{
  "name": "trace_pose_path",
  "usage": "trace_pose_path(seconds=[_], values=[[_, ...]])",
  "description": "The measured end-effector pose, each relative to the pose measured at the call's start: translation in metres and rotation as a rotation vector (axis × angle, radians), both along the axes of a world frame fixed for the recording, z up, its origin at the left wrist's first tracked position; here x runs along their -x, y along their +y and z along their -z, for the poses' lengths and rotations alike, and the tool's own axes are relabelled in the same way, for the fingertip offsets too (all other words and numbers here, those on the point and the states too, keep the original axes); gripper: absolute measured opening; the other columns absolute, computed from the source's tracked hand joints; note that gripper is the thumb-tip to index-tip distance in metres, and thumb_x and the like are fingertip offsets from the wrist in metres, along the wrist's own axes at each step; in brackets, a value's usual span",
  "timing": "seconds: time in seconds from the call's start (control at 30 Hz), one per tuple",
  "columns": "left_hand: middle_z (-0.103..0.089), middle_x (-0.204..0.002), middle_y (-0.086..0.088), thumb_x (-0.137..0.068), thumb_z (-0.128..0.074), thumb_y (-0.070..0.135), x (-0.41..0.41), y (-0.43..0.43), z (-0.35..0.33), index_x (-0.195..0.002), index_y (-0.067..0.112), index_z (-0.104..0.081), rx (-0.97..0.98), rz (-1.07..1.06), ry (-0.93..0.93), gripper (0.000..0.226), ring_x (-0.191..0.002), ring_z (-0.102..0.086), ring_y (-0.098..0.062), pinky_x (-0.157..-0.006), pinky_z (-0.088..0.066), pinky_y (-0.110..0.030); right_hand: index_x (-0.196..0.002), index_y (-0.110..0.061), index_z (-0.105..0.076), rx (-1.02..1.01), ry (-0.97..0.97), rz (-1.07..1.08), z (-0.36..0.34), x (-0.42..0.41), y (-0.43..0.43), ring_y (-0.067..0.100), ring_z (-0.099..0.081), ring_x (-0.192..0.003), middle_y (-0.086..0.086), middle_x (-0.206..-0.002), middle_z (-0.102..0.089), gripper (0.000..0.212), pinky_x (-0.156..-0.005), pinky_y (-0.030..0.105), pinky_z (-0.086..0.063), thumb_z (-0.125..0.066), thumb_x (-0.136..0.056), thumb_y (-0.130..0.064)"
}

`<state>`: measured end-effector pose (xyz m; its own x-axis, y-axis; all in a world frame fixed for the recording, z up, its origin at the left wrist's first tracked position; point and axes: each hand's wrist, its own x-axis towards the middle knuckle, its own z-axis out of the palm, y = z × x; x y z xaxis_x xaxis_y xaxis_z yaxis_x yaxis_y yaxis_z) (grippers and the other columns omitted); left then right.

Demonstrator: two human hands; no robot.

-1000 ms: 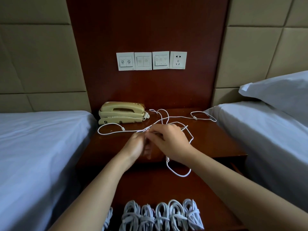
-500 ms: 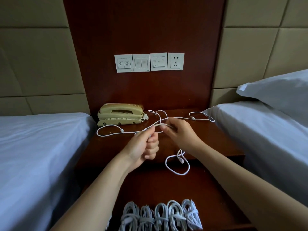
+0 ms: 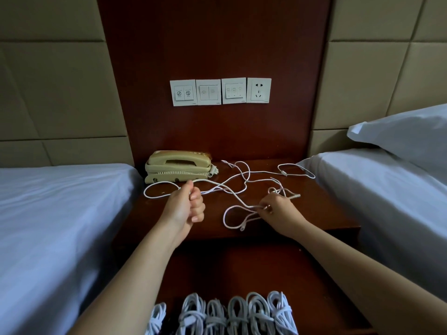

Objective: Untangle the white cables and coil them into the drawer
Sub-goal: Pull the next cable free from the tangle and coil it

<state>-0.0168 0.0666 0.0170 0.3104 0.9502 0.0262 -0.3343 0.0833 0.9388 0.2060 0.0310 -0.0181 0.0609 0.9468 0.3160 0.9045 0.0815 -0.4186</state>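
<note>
Both hands have drawn apart since half a second ago, when they worked close together over the middle of the nightstand (image 3: 326,213); the strand between them now runs slack across the top.

The left hand (image 3: 185,206) is closed in a fist around the white cable (image 3: 232,187), which comes out of the top of the fist just in front of the beige telephone (image 3: 177,166). From there one loop curves out to the left on the wood, and other strands run right. The right hand (image 3: 278,211) sits nearer and to the right, its fingertips (image 3: 264,208) pinching a strand, with a small knot of loops bunched just behind its knuckles. A loop ending in a connector lies on the wood left of that hand. Further loops of cable trail to the far right corner of the nightstand, close to the right bed (image 3: 387,201).

Below the near edge, the open drawer (image 3: 242,267) holds a row of coiled white cable bundles (image 3: 232,313) side by side along its near end.

On the wooden wall panel behind hang three switch plates (image 3: 208,92) and a socket (image 3: 258,90). A second bed (image 3: 48,213) lies to the left, and a pillow (image 3: 406,134) rests on the right one
</note>
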Motion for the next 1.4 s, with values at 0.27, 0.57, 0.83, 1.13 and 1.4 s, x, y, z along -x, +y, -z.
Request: trace_pose_path(seconds=[0.27, 0.57, 0.83, 1.13, 1.4], values=[[-0.019, -0.038, 0.009, -0.103, -0.025, 0.024, 0.006, 0.004, -0.001, -0.059, 0.016, -0.026, 0.002, -0.044, -0.02, 0.045, -0.029, -0.017, -0.004, -0.03, -0.016, -0.014, -0.118, -0.01, -0.055, 0.037, 0.061, 0.008, 0.012, -0.009, 0.011, 0.018, -0.052, -0.109, 0.007, -0.124, -0.053, 0.028, -0.085, 0.02, -0.04, -0.059, -0.09, -0.014], [-0.02, -0.038, 0.008, -0.103, -0.025, 0.024, 0.01, 0.005, -0.001, -0.059, 0.017, -0.026, 0.016, -0.051, -0.011, 0.045, -0.029, -0.018, -0.004, -0.03, -0.017, -0.015, -0.081, -0.01, -0.047, -0.326, 0.081, -0.049, -0.009, -0.009, 0.004, 0.019, -0.046, -0.12, 0.008, -0.141, -0.042, 0.018, -0.09, 0.021, -0.031, -0.064, -0.085, -0.005], [-0.02, -0.038, 0.007, -0.103, -0.026, 0.025, 0.007, 0.001, -0.001, -0.058, 0.016, -0.027, 0.038, -0.041, 0.004, 0.046, -0.029, -0.018, -0.005, -0.031, -0.017, -0.015, -0.08, -0.012, -0.057, -0.35, -0.133, -0.087, -0.017, -0.011, -0.008, 0.029, -0.051, -0.115, 0.01, -0.13, -0.052, 0.011, -0.088, 0.047, -0.044, -0.068, -0.081, -0.01], [-0.019, -0.041, 0.007, -0.103, -0.025, 0.029, -0.004, -0.011, 0.0, -0.058, 0.016, -0.027, 0.006, 0.081, 0.094, 0.047, -0.032, -0.017, -0.005, -0.032, -0.018, -0.018, -0.128, -0.022, -0.049, 0.055, -0.56, 0.117, -0.034, -0.005, -0.031, 0.023, -0.033, -0.128, -0.001, -0.138, -0.037, 0.038, -0.098, 0.035, -0.036, -0.048, -0.091, -0.031], [-0.019, -0.041, 0.007, -0.103, -0.025, 0.027, -0.025, -0.024, 0.002, -0.056, 0.013, -0.028, -0.033, 0.155, 0.162, 0.049, -0.031, -0.017, -0.005, -0.033, -0.018, -0.013, -0.121, -0.012, -0.055, 0.143, -0.242, -0.011, -0.052, 0.016, -0.037, 0.027, -0.047, -0.121, 0.004, -0.123, -0.055, 0.037, -0.097, 0.035, -0.033, -0.048, -0.084, -0.011]])
